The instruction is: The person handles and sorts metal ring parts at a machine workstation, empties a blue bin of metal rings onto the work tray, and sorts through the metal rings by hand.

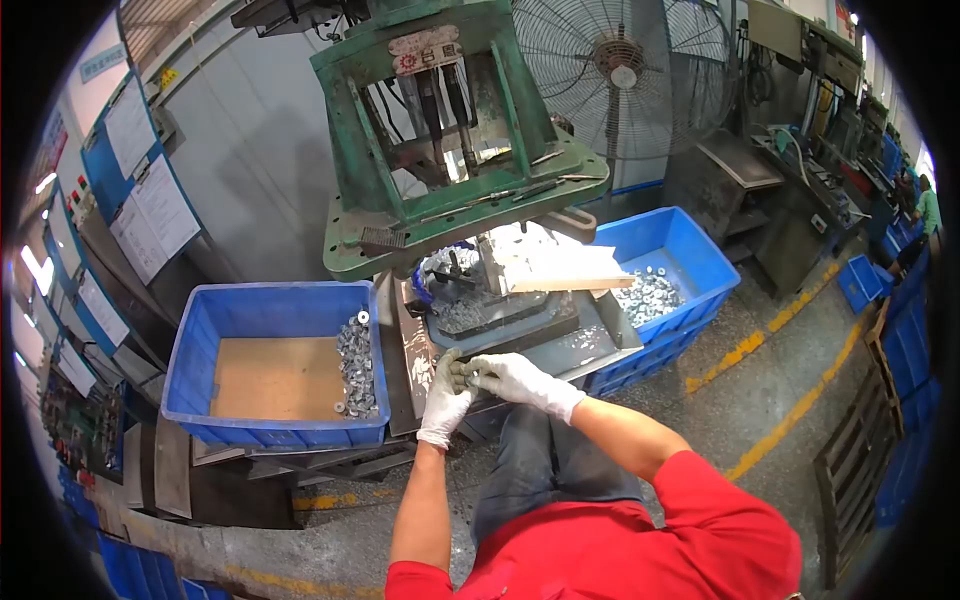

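My left hand [447, 398] and my right hand [518, 382], both in white gloves, meet at the fingertips just in front of the machine's metal table [590, 345]. The fingers of each are closed in a pinch. Whatever lies between them is too small to name. Beyond the hands sits a dark metal fixture [510, 322] with a pale panel [565, 275] over it. Small metal parts [357, 368] are heaped along the right side of the left blue bin [270, 430]. More small round metal parts [650, 295] lie in the right blue bin [680, 322].
A green machine [460, 222] stands over the fixture. Behind it on the right is a large caged fan [622, 77]. Clipboards with papers [160, 215] hang at left. A wooden pallet [850, 450] and another person [928, 208] are at far right.
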`<action>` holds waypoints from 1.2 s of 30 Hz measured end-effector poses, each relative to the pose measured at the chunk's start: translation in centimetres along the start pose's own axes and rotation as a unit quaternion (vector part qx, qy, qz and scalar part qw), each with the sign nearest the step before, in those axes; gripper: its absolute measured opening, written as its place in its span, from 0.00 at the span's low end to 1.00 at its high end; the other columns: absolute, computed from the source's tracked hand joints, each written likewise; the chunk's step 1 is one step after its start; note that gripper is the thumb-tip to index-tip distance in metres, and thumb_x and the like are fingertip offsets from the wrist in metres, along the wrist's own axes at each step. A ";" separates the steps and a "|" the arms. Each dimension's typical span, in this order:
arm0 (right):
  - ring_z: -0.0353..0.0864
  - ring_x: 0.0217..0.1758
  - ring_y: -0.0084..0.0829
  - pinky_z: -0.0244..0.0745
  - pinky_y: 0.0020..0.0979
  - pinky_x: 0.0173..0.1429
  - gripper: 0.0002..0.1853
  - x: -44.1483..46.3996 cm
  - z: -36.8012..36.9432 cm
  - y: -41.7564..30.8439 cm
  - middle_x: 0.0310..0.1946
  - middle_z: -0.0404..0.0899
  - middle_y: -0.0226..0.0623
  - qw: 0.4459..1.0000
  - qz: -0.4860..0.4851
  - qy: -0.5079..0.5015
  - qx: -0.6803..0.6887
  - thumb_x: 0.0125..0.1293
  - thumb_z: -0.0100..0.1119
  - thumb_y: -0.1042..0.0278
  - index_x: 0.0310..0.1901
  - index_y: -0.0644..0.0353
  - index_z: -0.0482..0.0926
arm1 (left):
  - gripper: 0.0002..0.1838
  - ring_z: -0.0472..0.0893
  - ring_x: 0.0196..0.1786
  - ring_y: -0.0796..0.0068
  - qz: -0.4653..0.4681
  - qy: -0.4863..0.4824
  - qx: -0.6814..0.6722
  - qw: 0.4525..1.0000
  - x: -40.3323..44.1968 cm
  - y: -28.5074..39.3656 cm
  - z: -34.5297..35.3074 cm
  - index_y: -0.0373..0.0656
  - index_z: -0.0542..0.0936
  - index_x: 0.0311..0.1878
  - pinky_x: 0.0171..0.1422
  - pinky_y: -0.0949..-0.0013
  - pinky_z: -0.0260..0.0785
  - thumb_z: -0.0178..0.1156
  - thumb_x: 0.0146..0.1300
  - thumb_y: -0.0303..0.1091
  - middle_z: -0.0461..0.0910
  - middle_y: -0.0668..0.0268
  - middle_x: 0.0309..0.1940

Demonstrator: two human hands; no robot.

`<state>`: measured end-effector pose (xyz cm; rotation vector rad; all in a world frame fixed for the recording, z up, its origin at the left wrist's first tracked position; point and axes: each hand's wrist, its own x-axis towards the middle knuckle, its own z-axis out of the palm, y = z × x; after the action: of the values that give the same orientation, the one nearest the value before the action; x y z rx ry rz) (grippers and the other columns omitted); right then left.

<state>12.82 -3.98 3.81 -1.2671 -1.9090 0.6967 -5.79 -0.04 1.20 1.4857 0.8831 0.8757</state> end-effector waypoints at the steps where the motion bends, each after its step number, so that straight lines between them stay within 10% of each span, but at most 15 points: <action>1: 0.86 0.49 0.44 0.80 0.38 0.54 0.16 0.2 -0.4 -0.9 0.46 0.85 0.46 0.999 0.042 -0.009 0.025 0.70 0.62 0.64 0.57 0.58 0.81 | 0.44 0.77 0.45 0.78 0.014 0.005 -0.002 1.000 -0.1 0.3 0.2 0.38 0.58 0.76 0.53 0.74 0.74 0.60 0.52 0.14 0.75 0.65 0.48; 10: 0.87 0.41 0.39 0.80 0.37 0.48 0.13 0.2 -1.9 0.2 0.36 0.86 0.43 0.999 -0.008 -0.038 -0.029 0.70 0.63 0.65 0.52 0.60 0.81 | 0.41 0.78 0.44 0.78 0.013 0.024 -0.145 0.989 -0.9 2.7 0.5 0.36 0.58 0.76 0.53 0.75 0.74 0.58 0.57 0.14 0.76 0.59 0.54; 12: 0.87 0.37 0.35 0.81 0.35 0.44 0.11 0.3 -4.2 -2.1 0.34 0.85 0.43 0.990 0.130 -0.053 0.019 0.69 0.64 0.65 0.49 0.60 0.81 | 0.37 0.78 0.44 0.77 -0.003 0.027 -0.084 0.996 -0.6 1.9 0.5 0.35 0.62 0.74 0.54 0.74 0.75 0.57 0.59 0.17 0.76 0.59 0.55; 13: 0.86 0.34 0.25 0.81 0.32 0.40 0.11 0.7 -3.6 1.2 0.32 0.85 0.40 0.996 -0.033 0.085 -0.027 0.69 0.65 0.66 0.49 0.60 0.82 | 0.35 0.79 0.44 0.76 -0.005 0.028 -0.053 0.998 -0.2 1.1 0.5 0.34 0.63 0.73 0.54 0.73 0.75 0.57 0.60 0.18 0.77 0.59 0.56; 16: 0.82 0.36 0.19 0.79 0.28 0.42 0.13 2.6 -7.8 0.5 0.34 0.86 0.35 0.962 0.141 0.191 0.131 0.68 0.66 0.66 0.52 0.60 0.82 | 0.20 0.82 0.57 0.58 0.107 0.056 0.224 0.967 0.4 -1.3 1.0 0.38 0.81 0.58 0.65 0.61 0.73 0.59 0.61 0.26 0.83 0.54 0.53; 24: 0.83 0.57 0.35 0.74 0.33 0.65 0.21 7.5 -12.2 0.1 0.52 0.86 0.44 0.959 0.116 0.209 0.152 0.67 0.66 0.59 0.57 0.64 0.82 | 0.17 0.83 0.54 0.49 0.013 -0.066 0.432 0.899 1.4 -1.0 1.9 0.46 0.84 0.51 0.59 0.53 0.75 0.64 0.59 0.38 0.82 0.49 0.50; 36: 0.86 0.49 0.50 0.78 0.46 0.55 0.21 12.2 -12.2 6.8 0.45 0.86 0.52 0.950 0.092 0.182 -0.237 0.73 0.55 0.49 0.60 0.49 0.80 | 0.06 0.84 0.43 0.51 0.029 -0.006 0.377 0.926 1.2 -1.8 2.1 0.44 0.84 0.33 0.52 0.53 0.76 0.68 0.55 0.35 0.83 0.52 0.37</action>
<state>23.22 10.37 9.15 -1.7498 -1.7112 0.0656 -3.45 0.30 -0.70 2.1797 1.2519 0.5786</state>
